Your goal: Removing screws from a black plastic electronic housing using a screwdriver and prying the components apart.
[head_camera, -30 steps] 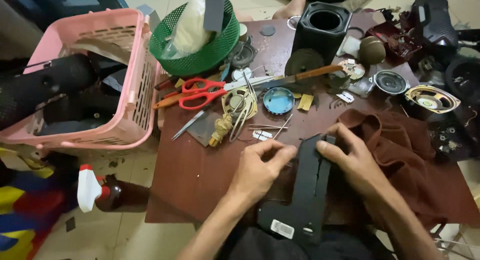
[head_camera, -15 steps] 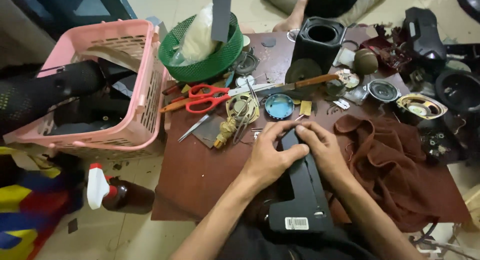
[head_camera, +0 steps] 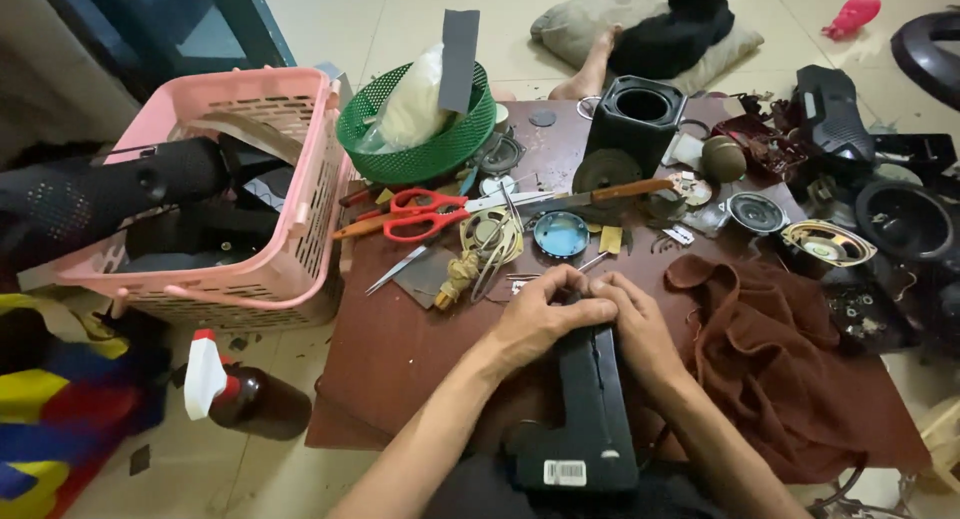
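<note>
Gripping a long matte black casing (head_camera: 592,399), both hands' fingers (head_camera: 575,309) curl.

matt black plastic casing (head_camera: 592,399), soft brown cloth (head_camera: 790,359), glossy red-handled metal scissors (head_camera: 425,214).

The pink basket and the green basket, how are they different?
The pink basket is rectangular and bigger; the green basket is round and smaller. The pink basket sits beside the table holding a long black speaker; the green basket sits on it holding a white bag. Both are perforated plastic.

Two hands (head_camera: 590,319), one black casing (head_camera: 592,409), one red scissors (head_camera: 425,213), two baskets (head_camera: 300,229), one spray bottle (head_camera: 245,397).
</note>
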